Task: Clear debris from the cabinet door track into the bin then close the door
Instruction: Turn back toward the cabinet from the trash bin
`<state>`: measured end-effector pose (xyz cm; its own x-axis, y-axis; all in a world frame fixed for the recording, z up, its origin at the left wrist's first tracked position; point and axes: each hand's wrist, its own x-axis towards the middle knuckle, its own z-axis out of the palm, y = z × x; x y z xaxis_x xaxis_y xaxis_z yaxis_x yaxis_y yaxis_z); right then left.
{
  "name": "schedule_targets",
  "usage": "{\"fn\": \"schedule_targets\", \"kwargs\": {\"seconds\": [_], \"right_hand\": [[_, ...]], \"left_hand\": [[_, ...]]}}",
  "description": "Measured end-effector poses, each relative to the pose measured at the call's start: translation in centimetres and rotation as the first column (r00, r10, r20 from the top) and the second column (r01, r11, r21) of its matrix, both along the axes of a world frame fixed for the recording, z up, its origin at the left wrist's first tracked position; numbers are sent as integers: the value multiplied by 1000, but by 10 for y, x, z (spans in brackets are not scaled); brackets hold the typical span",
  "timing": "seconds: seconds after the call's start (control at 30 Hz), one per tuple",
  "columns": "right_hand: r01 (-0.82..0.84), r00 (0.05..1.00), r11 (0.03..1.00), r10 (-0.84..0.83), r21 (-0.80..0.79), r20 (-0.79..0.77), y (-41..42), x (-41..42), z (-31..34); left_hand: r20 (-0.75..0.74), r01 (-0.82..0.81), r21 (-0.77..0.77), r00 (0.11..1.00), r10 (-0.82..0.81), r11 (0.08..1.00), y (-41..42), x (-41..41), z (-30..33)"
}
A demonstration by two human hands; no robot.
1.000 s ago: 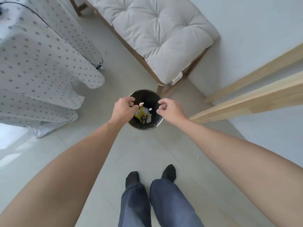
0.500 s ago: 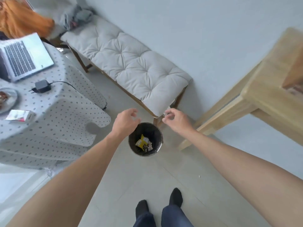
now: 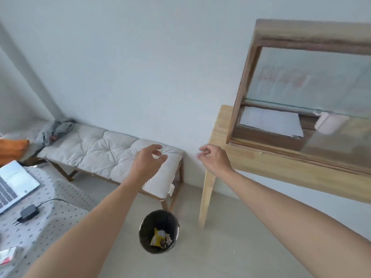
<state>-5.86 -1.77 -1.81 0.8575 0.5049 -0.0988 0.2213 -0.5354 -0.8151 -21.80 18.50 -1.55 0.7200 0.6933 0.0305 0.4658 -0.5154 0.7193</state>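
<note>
A round black bin (image 3: 147, 221) stands on the floor below my arms, with a yellow wrapper and paper scraps (image 3: 160, 238) inside. My left hand (image 3: 147, 162) hovers over the bench cushion, fingers loosely curled and apart, holding nothing. My right hand (image 3: 214, 157) hangs near the left corner of the wooden table, fingers apart and empty. On that table stands the wooden cabinet (image 3: 247, 77) with a sliding glass door (image 3: 313, 81); its bottom track (image 3: 291, 152) runs along the front. Both hands are well above the bin.
A cushioned bench (image 3: 104, 151) lines the wall at left. The wooden table's leg (image 3: 206, 195) stands right of the bin. A dotted tablecloth (image 3: 54, 213) carries a laptop (image 3: 14, 185) and charger (image 3: 29, 211) at lower left. Inside the cabinet are papers (image 3: 271, 121) and a mug (image 3: 329, 123).
My view has tilted up from the bin to the wall and cabinet. Both hands rose away from the bin and opened; the scraps they held now lie in the bin.
</note>
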Motion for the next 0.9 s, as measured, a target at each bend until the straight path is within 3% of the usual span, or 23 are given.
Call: {"fn": "schedule_targets", "kwargs": {"seconds": [0.2, 0.4, 0.63, 0.9], "right_hand": [[255, 967, 966, -255, -38, -6, -97, 30, 2], [479, 876, 872, -469, -100, 111, -148, 67, -7], [517, 854, 821, -474, -242, 217, -142, 115, -16], [494, 859, 834, -422, -247, 290, -128, 112, -26]], "left_hand": [[40, 133, -79, 991, -131, 988, -54, 48, 6], [30, 187, -117, 982, -185, 975, -86, 77, -20], [-28, 130, -133, 991, -135, 983, -75, 72, -48], [-83, 17, -194, 996, -34, 981, -41, 35, -75]]}}
